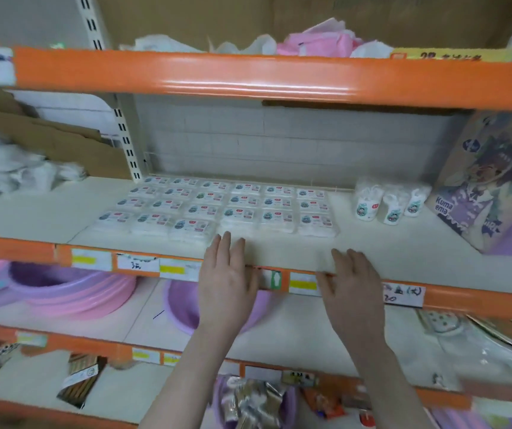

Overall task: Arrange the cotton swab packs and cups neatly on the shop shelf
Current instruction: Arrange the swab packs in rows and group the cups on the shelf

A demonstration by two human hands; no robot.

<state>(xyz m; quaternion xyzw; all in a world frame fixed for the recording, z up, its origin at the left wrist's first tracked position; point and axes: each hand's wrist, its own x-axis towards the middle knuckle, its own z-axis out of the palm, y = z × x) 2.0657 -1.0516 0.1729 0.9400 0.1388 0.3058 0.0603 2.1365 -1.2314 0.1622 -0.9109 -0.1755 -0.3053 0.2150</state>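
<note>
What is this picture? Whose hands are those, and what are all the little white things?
The camera sits on a person's head, so you see what they see in a shop. The left hand and right hand are theirs, both open and holding nothing, near the front edge of the shelf. On it lie cotton swab packs, flat in tidy rows. To their right stand three small cups filled with swabs, beside a cartoon bag. Pink and purple basins sit on the shelf below.

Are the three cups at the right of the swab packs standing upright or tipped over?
Upright. The three cups stand on their bases on the shelf, with their wrapped tops pointing up.
</note>
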